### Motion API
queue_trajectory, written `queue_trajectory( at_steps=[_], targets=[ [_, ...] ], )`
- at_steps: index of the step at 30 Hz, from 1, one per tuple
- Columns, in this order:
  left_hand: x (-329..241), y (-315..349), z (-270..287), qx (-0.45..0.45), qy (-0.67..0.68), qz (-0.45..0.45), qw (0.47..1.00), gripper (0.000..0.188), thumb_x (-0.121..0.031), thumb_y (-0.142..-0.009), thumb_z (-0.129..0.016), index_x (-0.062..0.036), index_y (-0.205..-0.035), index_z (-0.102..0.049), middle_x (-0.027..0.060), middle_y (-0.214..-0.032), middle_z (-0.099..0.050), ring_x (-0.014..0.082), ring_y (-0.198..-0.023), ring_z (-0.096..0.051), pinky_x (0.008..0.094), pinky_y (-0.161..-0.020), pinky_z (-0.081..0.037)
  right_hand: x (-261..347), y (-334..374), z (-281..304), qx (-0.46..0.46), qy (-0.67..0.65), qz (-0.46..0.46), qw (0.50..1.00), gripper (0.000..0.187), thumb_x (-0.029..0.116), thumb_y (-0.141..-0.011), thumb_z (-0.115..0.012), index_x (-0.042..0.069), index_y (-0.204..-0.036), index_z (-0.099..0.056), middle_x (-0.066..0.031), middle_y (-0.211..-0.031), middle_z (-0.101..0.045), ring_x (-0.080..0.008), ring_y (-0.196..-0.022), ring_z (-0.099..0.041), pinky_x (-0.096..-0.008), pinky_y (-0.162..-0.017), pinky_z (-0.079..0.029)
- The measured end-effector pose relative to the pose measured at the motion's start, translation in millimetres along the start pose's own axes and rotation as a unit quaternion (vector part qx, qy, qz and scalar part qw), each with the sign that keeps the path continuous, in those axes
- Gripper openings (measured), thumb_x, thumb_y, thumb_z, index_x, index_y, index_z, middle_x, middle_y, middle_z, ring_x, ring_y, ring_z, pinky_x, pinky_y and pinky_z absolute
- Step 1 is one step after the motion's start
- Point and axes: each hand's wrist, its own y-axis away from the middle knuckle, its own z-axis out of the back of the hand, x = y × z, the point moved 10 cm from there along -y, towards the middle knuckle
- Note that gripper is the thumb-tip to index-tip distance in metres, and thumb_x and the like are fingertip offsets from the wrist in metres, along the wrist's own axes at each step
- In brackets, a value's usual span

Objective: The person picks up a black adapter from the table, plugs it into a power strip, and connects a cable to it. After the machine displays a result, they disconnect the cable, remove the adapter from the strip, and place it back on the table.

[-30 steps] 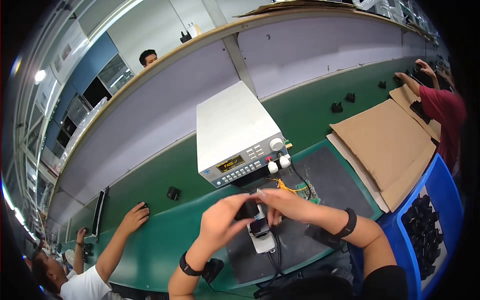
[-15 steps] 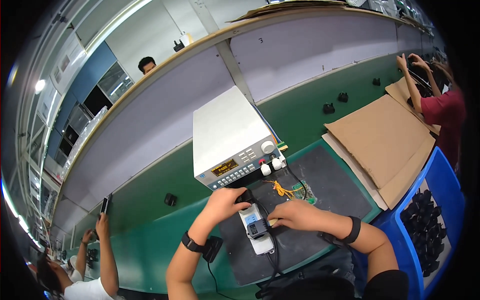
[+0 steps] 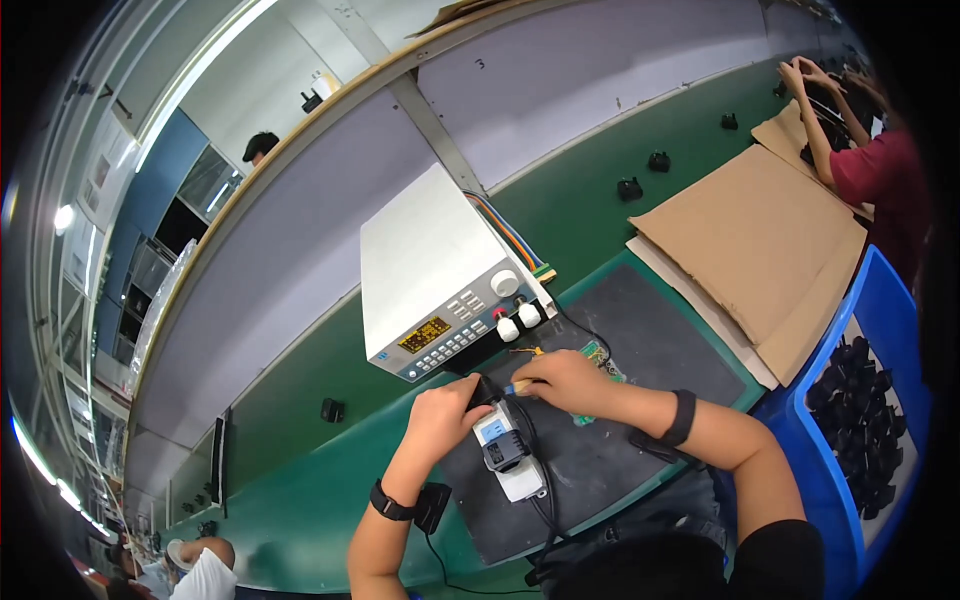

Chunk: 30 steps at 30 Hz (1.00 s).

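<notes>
My left hand (image 3: 440, 412) is closed around a black power adapter (image 3: 484, 391) at the upper end of a white power strip (image 3: 521, 484). Between the fingertips of my right hand (image 3: 565, 382) is a small pale plug with a blue end (image 3: 517, 388), right beside that adapter. Whether the plug touches or enters the adapter I cannot tell. Another black adapter (image 3: 505, 452) sits in the power strip below my hands. Partly covered by my right hand and forearm, a green circuit board (image 3: 597, 352) lies on the dark mat (image 3: 655, 330).
A white bench test instrument (image 3: 430, 265) with a lit display stands beyond my hands. Cardboard sheets (image 3: 750, 250) lie to the right, above a blue bin (image 3: 800, 440) of black adapters (image 3: 858, 430). Loose adapters (image 3: 629, 189) dot the green bench. A co-worker in a red sleeve (image 3: 870, 168) works at far right.
My right hand has moved up from beside the plugged-in adapter to the adapter in my left hand, bringing the small plug. The view has shifted slightly. The left co-worker's raised arms are down.
</notes>
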Motion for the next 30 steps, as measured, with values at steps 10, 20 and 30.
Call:
queue_trajectory(
  at_steps=[10, 20, 30],
  targets=[
    [-2.4, -0.5, 5.1, -0.015, 0.008, -0.001, 1.000, 0.046, -0.026, -0.071, -0.073, -0.0039, -0.109, -0.060, 0.0141, -0.086, -0.065, 0.0316, -0.076, -0.063, 0.0374, -0.063, -0.049, 7.0, -21.6, -12.1, -0.026, 0.011, 0.044, 0.999, 0.015, 0.018, -0.077, -0.063, 0.009, -0.088, -0.067, -0.0116, -0.083, -0.064, -0.0316, -0.082, -0.061, -0.0427, -0.071, -0.048],
    [-43.8, 34.3, 47.4, -0.172, 0.008, -0.071, 0.983, 0.044, -0.015, -0.073, -0.071, -0.0043, -0.114, -0.057, 0.0109, -0.105, -0.065, 0.0280, -0.091, -0.062, 0.0355, -0.075, -0.049, 72.7, 36.8, 17.7, -0.066, 0.329, 0.161, 0.928, 0.029, 0.023, -0.076, -0.064, 0.004, -0.097, -0.061, -0.0102, -0.086, -0.062, -0.0243, -0.087, -0.059, -0.0375, -0.069, -0.048],
    [-47.8, 53.5, -2.3, -0.053, -0.002, 0.034, 0.998, 0.043, -0.038, -0.063, -0.078, -0.0067, -0.089, -0.063, 0.0093, -0.068, -0.062, 0.0268, -0.061, -0.062, 0.0347, -0.053, -0.048, 22.0, 116.0, -56.9, 0.213, 0.316, -0.019, 0.924, 0.058, 0.038, -0.085, -0.056, -0.007, -0.120, -0.053, -0.0105, -0.056, -0.060, -0.0267, -0.052, -0.062, -0.0395, -0.048, -0.047]
  ],
)
